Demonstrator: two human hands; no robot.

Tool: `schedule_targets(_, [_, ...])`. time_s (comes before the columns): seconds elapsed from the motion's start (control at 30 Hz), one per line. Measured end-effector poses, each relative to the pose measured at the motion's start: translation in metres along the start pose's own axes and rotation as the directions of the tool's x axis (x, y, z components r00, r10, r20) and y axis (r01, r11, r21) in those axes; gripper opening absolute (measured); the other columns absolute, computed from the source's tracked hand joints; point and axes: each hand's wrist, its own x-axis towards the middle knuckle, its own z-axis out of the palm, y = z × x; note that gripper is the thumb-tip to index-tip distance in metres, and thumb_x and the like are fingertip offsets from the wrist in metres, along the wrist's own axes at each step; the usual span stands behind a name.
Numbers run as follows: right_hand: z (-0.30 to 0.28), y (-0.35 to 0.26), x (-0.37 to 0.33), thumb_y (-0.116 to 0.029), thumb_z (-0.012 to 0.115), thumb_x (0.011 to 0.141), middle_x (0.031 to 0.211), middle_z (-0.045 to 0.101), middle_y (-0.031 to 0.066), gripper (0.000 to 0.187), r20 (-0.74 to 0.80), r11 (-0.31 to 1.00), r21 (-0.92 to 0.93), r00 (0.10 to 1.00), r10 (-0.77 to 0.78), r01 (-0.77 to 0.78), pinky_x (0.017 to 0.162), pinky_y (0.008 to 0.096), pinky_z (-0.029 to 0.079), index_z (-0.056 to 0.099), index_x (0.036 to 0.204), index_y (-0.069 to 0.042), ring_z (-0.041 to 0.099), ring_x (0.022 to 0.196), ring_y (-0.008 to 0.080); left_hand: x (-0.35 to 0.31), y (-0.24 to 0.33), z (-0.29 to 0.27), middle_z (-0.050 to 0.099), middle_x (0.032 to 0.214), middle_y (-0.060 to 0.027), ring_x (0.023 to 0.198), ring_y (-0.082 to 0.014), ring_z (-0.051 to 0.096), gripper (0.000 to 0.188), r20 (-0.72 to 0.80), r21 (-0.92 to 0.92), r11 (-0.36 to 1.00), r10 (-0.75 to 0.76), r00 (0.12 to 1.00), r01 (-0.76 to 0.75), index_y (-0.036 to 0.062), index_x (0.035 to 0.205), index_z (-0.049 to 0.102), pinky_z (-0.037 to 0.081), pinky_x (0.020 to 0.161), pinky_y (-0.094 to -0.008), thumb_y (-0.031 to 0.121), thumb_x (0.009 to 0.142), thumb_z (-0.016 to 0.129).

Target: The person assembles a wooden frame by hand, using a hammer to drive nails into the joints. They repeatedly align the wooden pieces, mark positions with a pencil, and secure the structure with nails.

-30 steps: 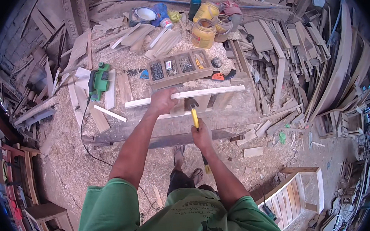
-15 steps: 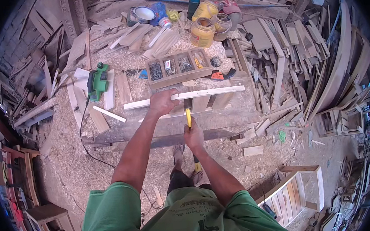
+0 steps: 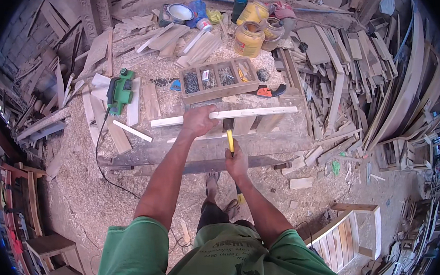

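At the far edge of the desk (image 3: 144, 156), a rough dark plank top strewn with pale sawdust, stand two round yellow plastic jars (image 3: 248, 38) with paper labels, a dark green bottle (image 3: 239, 4) behind them, and to their left an open tin (image 3: 178, 12) with a white inside beside a crumpled blue bag (image 3: 199, 10). Nearer the middle lies a long shallow wooden tray (image 3: 219, 79) split into compartments that hold dark nails and small bits of hardware. A green electric planer (image 3: 120, 91) sits toward the left edge among offcuts, its black cord trailing off the desk to the sawdust floor. At the near edge lies a frame of light, smooth-sawn wood: a long pale slat (image 3: 259, 111) runs left to right across short upright pieces. The left hand (image 3: 198, 120) lies on top of this slat near its left half, fingers curled down over it and pressing it. The right hand (image 3: 236, 163) is closed tight round a hammer with a yellow and black handle (image 3: 230, 140), which points away from the person toward the slat; its head sits just under the slat and is hard to make out. Heaps of grey planks cover the floor to the right of the desk.
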Motion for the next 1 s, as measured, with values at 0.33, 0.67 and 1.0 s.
schedule_targets(0.33, [0.006,0.003,-0.003,-0.021,0.066,0.103,0.108,0.077,0.031,0.057,-0.022,0.999,0.037,1.0,-0.012,0.013,0.083,0.0621,0.058,0.057,0.158,-0.009,0.074,0.097,0.0537,0.0,-0.004,0.001,0.082,0.118,-0.0094,0.113,-0.0344,0.077,0.041,-0.013,-0.025,1.0,-0.015,1.0,0.015,0.0259,0.121,0.081,0.058,0.1,-0.0487,0.046,0.086,0.086])
schedule_targets(0.67, [-0.055,-0.044,-0.04,-0.014,0.063,0.107,0.099,0.074,0.0341,0.066,0.094,0.99,0.09,0.989,-0.115,0.107,0.073,0.0628,0.056,0.041,0.169,-0.007,0.072,0.087,0.0567,-0.01,-0.004,-0.001,0.082,0.112,-0.0105,0.108,-0.0359,0.078,0.041,-0.045,-0.083,0.995,-0.051,0.998,0.047,0.0254,0.119,0.081,0.058,0.097,-0.0496,0.042,0.083,0.089])
schedule_targets(1.0, [-0.156,-0.145,0.008,-0.02,0.062,0.112,0.094,0.075,0.0294,0.075,0.112,0.919,-0.287,0.963,-0.246,0.269,0.069,0.0615,0.056,0.027,0.178,-0.017,0.073,0.075,0.0503,-0.008,0.009,-0.002,0.083,0.105,-0.0118,0.105,-0.0349,0.079,0.043,-0.033,-0.066,0.99,-0.123,0.992,0.121,0.0265,0.123,0.082,0.059,0.096,-0.0473,0.04,0.082,0.087])
